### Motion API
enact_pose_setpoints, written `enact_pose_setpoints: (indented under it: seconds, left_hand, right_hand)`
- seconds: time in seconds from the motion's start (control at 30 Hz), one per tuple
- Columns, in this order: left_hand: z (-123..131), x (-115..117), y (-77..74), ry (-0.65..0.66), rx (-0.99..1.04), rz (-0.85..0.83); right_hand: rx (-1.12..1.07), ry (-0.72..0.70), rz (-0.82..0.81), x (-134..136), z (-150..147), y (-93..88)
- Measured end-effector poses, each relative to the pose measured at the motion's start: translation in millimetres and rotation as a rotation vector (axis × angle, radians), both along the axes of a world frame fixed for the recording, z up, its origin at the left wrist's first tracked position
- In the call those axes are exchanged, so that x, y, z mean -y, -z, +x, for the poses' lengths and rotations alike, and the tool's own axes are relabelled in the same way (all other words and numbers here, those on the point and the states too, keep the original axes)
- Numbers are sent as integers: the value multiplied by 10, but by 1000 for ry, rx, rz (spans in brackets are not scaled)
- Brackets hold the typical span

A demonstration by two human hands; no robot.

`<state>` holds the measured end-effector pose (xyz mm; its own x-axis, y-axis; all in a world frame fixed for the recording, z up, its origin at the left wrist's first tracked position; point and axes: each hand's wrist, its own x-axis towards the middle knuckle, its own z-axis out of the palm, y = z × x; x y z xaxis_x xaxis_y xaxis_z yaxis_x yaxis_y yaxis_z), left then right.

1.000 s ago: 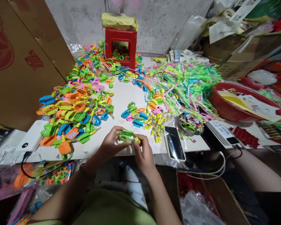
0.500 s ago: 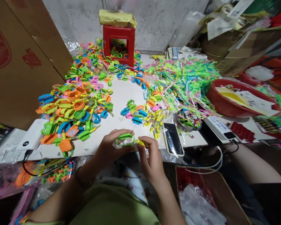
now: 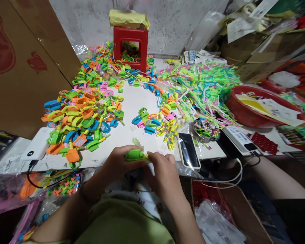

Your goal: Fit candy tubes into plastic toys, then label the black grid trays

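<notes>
**Q:** What is nearest the camera?

**A:** A person's two bare forearms reach forward over a green top. The left hand point(image 3: 117, 162) curls its fingers round a green plastic piece point(image 3: 133, 155) and grips it from the left. The right hand point(image 3: 162, 173) meets it from the other side, fingertips pinched shut on the piece's right end, where a bit of yellow shows. The piece is held just above the near edge of the white table point(image 3: 132, 105), in the middle of the view.

**Q:** What lies around the hands?

**A:** Just right of the right hand, a phone point(image 3: 188, 154) lies flat with a dark screen. To the left, at the table's corner, sits a white device point(image 3: 34, 149) with a black cable. Low on the right is an open cardboard box point(image 3: 234, 210), and beyond it another person's arm point(image 3: 277, 183).

**Q:** And farther out?

**A:** A heap of orange, green and blue plastic pieces point(image 3: 76, 118) covers the left of the table. A smaller cluster point(image 3: 147, 122) lies in the middle, with small yellow parts point(image 3: 169, 132) beside it. To the right are a little bowl of beads point(image 3: 205, 128), a white pack point(image 3: 240, 139) with a cable, and a red basin point(image 3: 244, 115). Behind them spreads a pile of neon strips point(image 3: 200, 84). At the far wall stands a red stool point(image 3: 130, 47) with a yellow pad point(image 3: 129, 18) on top. A large cardboard carton point(image 3: 22, 67) fills the left side.
</notes>
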<state>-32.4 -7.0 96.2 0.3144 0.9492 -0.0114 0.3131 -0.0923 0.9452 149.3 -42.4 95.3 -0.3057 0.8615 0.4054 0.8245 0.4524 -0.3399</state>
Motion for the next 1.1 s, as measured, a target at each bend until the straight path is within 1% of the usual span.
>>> enact_pose_setpoints:
  seconds: [0.1, 0.2, 0.27, 0.33, 0.43, 0.47, 0.5, 0.53, 0.6, 0.67, 0.7, 0.73, 0.8, 0.87, 0.9, 0.93, 0.97, 1.0, 1.1]
  left_hand:
    - [-23, -24, 125, 153, -19, -155]
    - [-65, -57, 183, 215, -62, -266]
    - [-101, -72, 181, 222, -108, -271]
    - [-141, -81, 163, 236, -147, -238]
    - [-216, -105, 116, 305, -194, -199]
    - [-252, -128, 85, 304, -229, -177]
    - [-298, -164, 40, 274, -278, -148]
    - [-357, -218, -22, 205, -340, -104]
    - [-520, -381, -195, -25, -491, 27]
    - [-743, -615, -406, -278, -644, 193]
    - [-868, -747, -509, -388, -721, 275]
    - [-994, -881, -599, -482, -804, 340]
    - [-1205, -1126, -717, -640, -959, 392]
    - [-1283, -1303, -729, -741, -1058, 421]
    - [-1246, -1358, -691, -751, -1073, 454]
    - [-1153, -1391, -627, -724, -1063, 497]
    - [-1005, -1404, -536, -657, -1030, 541]
    - [-811, -1402, -423, -556, -975, 577]
    - [-94, -1354, -2, -117, -753, 548]
  right_hand:
    - [82, -34, -21, -15, 6, 73]
    - [73, -56, -37, -36, -23, 184]
    - [54, -70, -41, -38, -60, 246]
    - [50, -101, -55, -37, -102, 278]
    - [50, -141, -135, -84, -125, 277]
    - [49, -145, -175, -131, -106, 276]
    - [51, -134, -206, -197, -67, 281]
    - [56, -100, -218, -283, -8, 296]
    - [87, 48, -181, -500, 160, 357]
    - [149, 263, -109, -732, 354, 449]
    - [188, 319, -93, -837, 441, 499]
    - [227, 348, -86, -928, 511, 545]
    - [292, 335, -92, -1059, 591, 621]
    - [332, 297, -92, -1129, 602, 667]
    - [340, 278, -86, -1149, 591, 679]
    - [340, 259, -77, -1162, 576, 685]
    - [330, 235, -67, -1169, 561, 687]
    - [305, 210, -59, -1173, 547, 686]
    - [127, 176, -55, -1154, 527, 676]
